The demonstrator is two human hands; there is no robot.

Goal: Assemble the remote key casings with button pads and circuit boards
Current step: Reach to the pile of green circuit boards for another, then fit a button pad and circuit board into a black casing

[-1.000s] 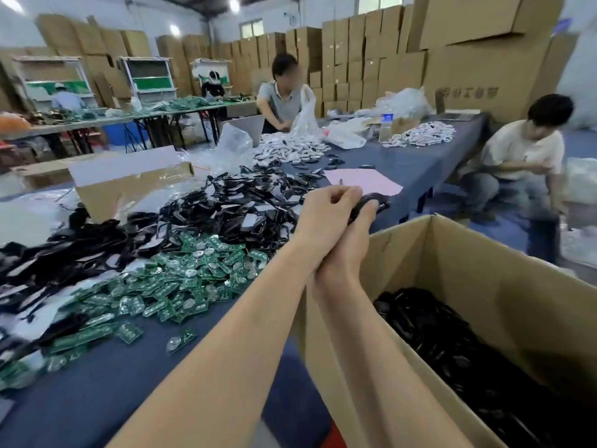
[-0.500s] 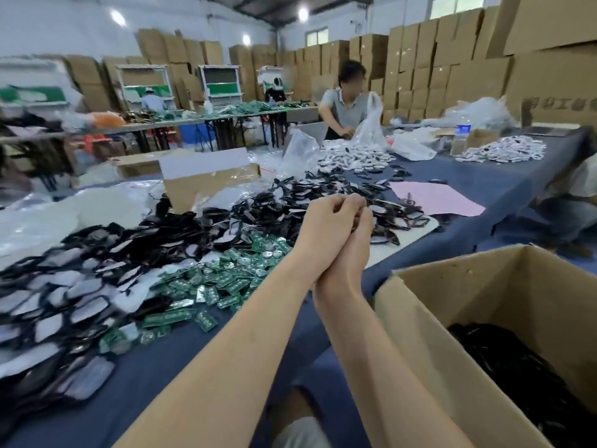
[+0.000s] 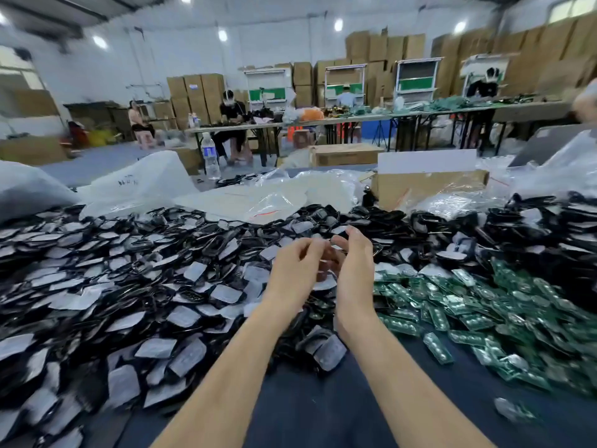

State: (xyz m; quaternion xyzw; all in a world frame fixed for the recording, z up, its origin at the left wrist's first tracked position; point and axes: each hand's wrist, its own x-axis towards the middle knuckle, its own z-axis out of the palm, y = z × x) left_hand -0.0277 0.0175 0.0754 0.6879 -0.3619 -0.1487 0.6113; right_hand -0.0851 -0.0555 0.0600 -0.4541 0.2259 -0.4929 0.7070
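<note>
A wide heap of black key casings with grey button pads (image 3: 145, 286) covers the left and middle of the table. Green circuit boards (image 3: 484, 312) lie heaped at the right. More black casings (image 3: 533, 227) are stacked at the back right. My left hand (image 3: 297, 270) and my right hand (image 3: 353, 263) hover side by side above the middle of the casing heap, a small gap between them. Their fingers are loosely curled and I see nothing held in either hand.
Dark blue table cloth (image 3: 323, 409) shows near me. Clear plastic bags (image 3: 258, 198) and a cardboard box (image 3: 429, 185) sit behind the heaps, with a water bottle (image 3: 210, 156) beyond. Several people work at far tables (image 3: 355, 121) in front of stacked cartons.
My view has swung left, away from the open carton of black casings. My hands, pressed together on a black casing a second ago, have come apart and now hold nothing.
</note>
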